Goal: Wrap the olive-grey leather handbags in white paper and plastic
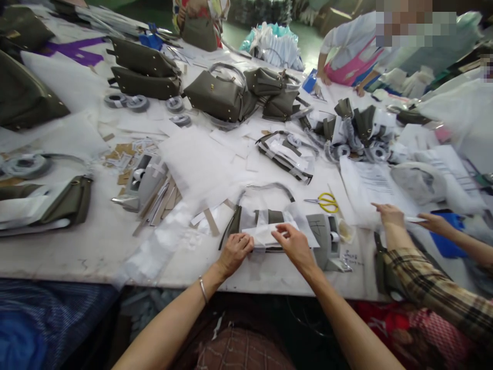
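Note:
An olive-green handbag [230, 226] lies in front of me on the table, with a grey-wrapped handle [265, 187] arching away from me. Translucent wrap and a white sheet [265, 235] cover much of its body. At the sheet's left end, my left hand [235, 252] is closed, fingertips pinching its edge. My right hand [295, 245] rests over the sheet's right part, fingers bent, thumb and forefinger slightly apart. A grey tape dispenser [325, 239] stands just right of the bag.
Yellow-handled scissors [327, 202] lie beyond the dispenser. To the left are another tape dispenser [148, 180] and cardboard strips [164, 203]. More handbags [215, 95] stand farther back. On the right, a co-worker's plaid-sleeved arm [419, 272] reaches over the table.

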